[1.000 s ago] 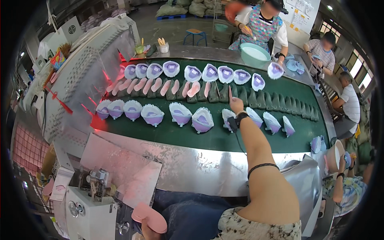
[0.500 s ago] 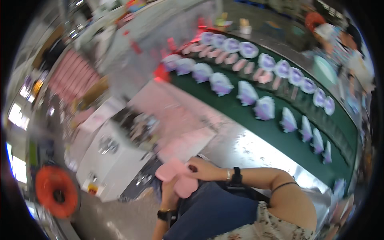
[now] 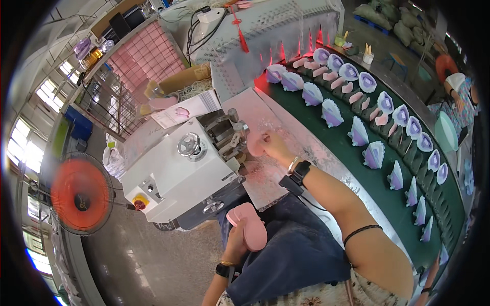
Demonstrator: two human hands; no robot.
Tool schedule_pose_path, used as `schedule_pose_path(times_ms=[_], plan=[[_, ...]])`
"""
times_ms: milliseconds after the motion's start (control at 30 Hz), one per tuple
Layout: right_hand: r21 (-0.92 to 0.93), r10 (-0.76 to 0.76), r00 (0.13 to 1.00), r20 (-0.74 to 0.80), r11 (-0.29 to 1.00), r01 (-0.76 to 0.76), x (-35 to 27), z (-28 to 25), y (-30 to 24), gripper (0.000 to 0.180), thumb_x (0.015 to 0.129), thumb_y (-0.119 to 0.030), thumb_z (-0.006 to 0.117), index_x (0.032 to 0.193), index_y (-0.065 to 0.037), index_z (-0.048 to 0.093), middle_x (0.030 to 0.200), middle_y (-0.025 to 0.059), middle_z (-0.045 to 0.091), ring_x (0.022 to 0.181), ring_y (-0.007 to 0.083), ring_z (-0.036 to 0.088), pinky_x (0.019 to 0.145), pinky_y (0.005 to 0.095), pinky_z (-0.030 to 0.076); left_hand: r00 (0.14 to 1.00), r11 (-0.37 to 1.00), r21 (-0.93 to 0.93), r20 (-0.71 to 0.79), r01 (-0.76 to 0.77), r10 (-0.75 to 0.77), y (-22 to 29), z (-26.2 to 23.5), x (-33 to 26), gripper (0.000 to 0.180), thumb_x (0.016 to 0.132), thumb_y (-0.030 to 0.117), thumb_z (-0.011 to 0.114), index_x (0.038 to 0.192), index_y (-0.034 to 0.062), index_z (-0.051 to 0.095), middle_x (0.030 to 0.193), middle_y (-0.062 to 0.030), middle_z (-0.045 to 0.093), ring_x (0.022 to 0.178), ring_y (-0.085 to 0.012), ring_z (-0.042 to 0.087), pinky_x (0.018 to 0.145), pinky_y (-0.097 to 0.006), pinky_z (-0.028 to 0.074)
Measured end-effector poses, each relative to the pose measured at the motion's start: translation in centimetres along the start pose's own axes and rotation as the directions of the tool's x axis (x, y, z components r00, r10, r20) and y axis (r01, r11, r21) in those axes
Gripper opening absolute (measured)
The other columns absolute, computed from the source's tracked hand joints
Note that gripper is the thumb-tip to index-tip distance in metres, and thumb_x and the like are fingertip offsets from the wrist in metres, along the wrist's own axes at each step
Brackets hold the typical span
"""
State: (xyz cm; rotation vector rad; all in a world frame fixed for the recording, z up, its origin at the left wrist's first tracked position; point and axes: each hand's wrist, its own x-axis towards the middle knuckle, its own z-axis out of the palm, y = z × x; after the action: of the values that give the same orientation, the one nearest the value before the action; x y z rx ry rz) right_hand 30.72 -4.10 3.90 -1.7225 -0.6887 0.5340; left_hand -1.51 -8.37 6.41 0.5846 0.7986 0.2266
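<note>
My left hand (image 3: pixel 236 244) grips a small stack of pink insoles (image 3: pixel 255 233) low over my dark blue apron, thumb lying across them. Ahead and to the right, my right hand (image 3: pixel 276 146) is closed on a pink insole (image 3: pixel 254 145), holding it against or just beside the metal working head (image 3: pixel 236 136) of a white machine (image 3: pixel 176 166). Whether the insole touches the head I cannot tell. Pink dust covers the board (image 3: pixel 265 176) under my right hand. Both wrists carry dark straps.
To the right, a green conveyor belt (image 3: pixel 332 145) bears purple-and-white shoe-shaped pieces (image 3: pixel 359 131) and pink soles (image 3: pixel 356 97). An orange fan (image 3: pixel 81 191) stands at the left. Behind the machine are a white box (image 3: pixel 189 108) and wire rack (image 3: pixel 145 58). Another person (image 3: pixel 457 97) works far right.
My hands, earlier together on the pink insoles, are now apart. The right has moved forward to the machine with one insole; the left keeps the others. The view has shifted toward the machine.
</note>
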Motion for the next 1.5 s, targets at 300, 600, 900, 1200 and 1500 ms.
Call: schedule_pose_path(times_ms=[300, 600, 900, 1200, 1500], plan=[[-0.527, -0.313, 0.942, -0.118, 0.824, 0.208, 1.6, -0.8, -0.3, 0.021, 0.082, -0.021, 0.061, 0.093, -0.003, 0.063, 0.094, 0.017, 0.062, 0.084, 0.0367, 0.062, 0.071, 0.0459, 0.048, 0.985, 1.0, 0.005, -0.172, -0.029, 0.03, -0.5, -2.0, -0.1, 0.036, 0.096, 0.021, 0.052, 0.123, -0.0025, 0.05, 0.109, -0.0105, 0.061, 0.098, -0.0226, 0.063, 0.083, -0.035, 0.054], [-0.066, -0.063, 0.85, -0.524, 0.997, 0.033, 6.3, 1.0, 1.2, 0.025, 0.083, -0.023, 0.062, 0.087, 0.001, 0.061, 0.078, 0.0161, 0.067, 0.065, 0.0236, 0.068, 0.06, 0.0342, 0.051, 0.995, 0.998, 0.005, -0.075, -0.07, 0.07, 0.3, 0.1, -1.7, 0.034, 0.093, 0.018, 0.055, 0.123, 0.0013, 0.051, 0.111, -0.0104, 0.061, 0.103, -0.023, 0.061, 0.088, -0.037, 0.051], [0.272, 0.231, 0.725, -0.649, 0.96, -0.062, -7.1, -27.3, 7.2, 0.017, 0.087, -0.017, 0.058, 0.099, -0.006, 0.053, 0.066, 0.0077, 0.058, 0.049, 0.0183, 0.062, 0.039, 0.0297, 0.047, 1.0, 0.996, 0.081, 0.002, -0.027, 0.027, -1.2, 0.6, 0.9, 0.034, 0.091, 0.015, 0.056, 0.12, -0.0017, 0.052, 0.099, -0.01, 0.063, 0.087, -0.0249, 0.065, 0.074, -0.037, 0.054], [-0.203, -0.057, 0.255, -0.965, 0.776, -0.597, -21.5, -53.8, 19.8, 0.023, 0.071, -0.01, 0.061, 0.091, 0.0, 0.066, 0.085, 0.0219, 0.067, 0.084, 0.0391, 0.065, 0.078, 0.0441, 0.051, 0.995, 0.99, 0.112, 0.029, 0.089, -0.093, -1.5, 1.1, 4.5, 0.045, 0.086, 0.018, 0.053, 0.128, 0.0052, 0.042, 0.113, -0.0138, 0.058, 0.104, -0.0311, 0.059, 0.09, -0.045, 0.05], [-0.571, -0.526, 0.484, -0.699, 0.818, 0.065, -10.5, -38.7, 14.2, 0.027, 0.074, -0.01, 0.065, 0.101, -0.005, 0.061, 0.089, 0.0117, 0.063, 0.087, 0.0283, 0.061, 0.08, 0.0364, 0.049, 0.988, 0.962, 0.243, 0.06, 0.122, -0.14, -1.6, 3.6, 2.6, 0.049, 0.087, 0.021, 0.056, 0.131, 0.0035, 0.042, 0.117, -0.0135, 0.057, 0.107, -0.0292, 0.058, 0.092, -0.042, 0.048]])
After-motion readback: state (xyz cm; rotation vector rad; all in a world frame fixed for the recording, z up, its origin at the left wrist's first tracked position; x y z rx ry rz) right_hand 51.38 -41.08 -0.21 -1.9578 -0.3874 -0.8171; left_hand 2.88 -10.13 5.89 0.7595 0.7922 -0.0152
